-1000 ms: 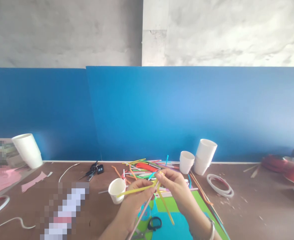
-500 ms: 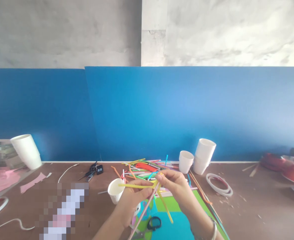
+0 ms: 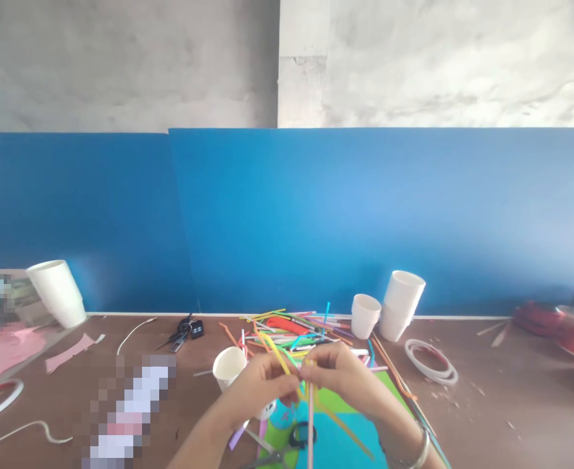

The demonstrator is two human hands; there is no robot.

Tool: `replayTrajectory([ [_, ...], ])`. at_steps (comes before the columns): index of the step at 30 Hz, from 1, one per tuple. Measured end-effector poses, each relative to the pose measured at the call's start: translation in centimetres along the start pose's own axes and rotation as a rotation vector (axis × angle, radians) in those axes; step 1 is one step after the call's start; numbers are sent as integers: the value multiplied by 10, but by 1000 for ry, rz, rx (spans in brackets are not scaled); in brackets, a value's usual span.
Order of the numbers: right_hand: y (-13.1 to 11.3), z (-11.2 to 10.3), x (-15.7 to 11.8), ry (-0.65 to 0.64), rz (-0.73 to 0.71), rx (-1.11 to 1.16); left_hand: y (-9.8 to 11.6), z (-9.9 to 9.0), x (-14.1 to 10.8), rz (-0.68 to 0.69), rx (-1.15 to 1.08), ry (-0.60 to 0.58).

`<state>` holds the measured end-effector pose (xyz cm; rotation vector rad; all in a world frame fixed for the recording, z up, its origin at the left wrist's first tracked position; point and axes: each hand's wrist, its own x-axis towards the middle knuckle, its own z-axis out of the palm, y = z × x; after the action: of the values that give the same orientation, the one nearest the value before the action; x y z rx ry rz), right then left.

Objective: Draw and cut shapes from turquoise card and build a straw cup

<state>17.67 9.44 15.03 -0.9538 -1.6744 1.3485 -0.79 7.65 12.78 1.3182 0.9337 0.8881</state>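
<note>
Yellow straws (image 3: 341, 426) cross between my hands, with a pale pink straw (image 3: 310, 423) hanging down from the same place. My left hand (image 3: 272, 384) is closed on the yellow straws, one end pointing up and left past its fingers. My right hand (image 3: 333, 368) pinches at the crossing, where the pink straw's top meets the yellow ones; fingers partly hide this joint. Beneath the hands lie blue paper (image 3: 345, 449) on a green sheet (image 3: 387, 384) and dark-handled scissors (image 3: 302, 435). Beside my left wrist stands a white paper cup (image 3: 229, 368).
Behind the hands is a pile of coloured straws (image 3: 287, 326). Cups (image 3: 365, 316) and stacked cups (image 3: 401, 303) stand right of it. Keys (image 3: 184, 332) lie left, a coiled white band (image 3: 430, 363) right. A blue partition (image 3: 287, 221) closes the back.
The yellow straws have turned from nearly level to slanting, upper left to lower right. The pink straw now hangs almost upright. Both hands have shifted and stay close together.
</note>
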Motion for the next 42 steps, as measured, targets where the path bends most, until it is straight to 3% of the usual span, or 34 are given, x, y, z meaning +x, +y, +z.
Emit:
replayTrajectory([
  [3,0,-1,4,-10,-3,-22,-3,-2,4,81,-74,111],
  [7,-1,4,4,-70,-2,6,-4,-3,4,96,-62,39],
  [10,-2,8,4,-69,14,33,-5,-3,4,65,-67,60],
  [13,0,6,7,6,15,58,-6,-4,4,98,-111,73],
  [17,4,-1,11,180,5,73,-6,-8,2,59,-98,-60],
  [22,7,-5,12,256,1,113,2,-10,-2,30,-28,-57],
  [25,10,-7,15,369,-17,205,7,-20,-6,60,252,81],
  [28,14,-12,19,501,-33,309,-1,-39,-16,123,594,458],
  [29,15,-14,19,538,-36,329,-8,-46,-20,116,666,524],
  [31,17,-17,20,596,-44,342,-28,-58,-27,94,763,538],
  [33,18,-18,20,633,-65,324,-52,-67,-32,70,779,636],
  [37,18,-15,19,682,-128,293,-89,-73,-25,106,636,779],
  [39,16,-13,17,707,-159,287,-95,-70,-18,112,534,778],
  [42,10,-14,11,740,-206,226,-86,-61,-11,233,470,664],
])
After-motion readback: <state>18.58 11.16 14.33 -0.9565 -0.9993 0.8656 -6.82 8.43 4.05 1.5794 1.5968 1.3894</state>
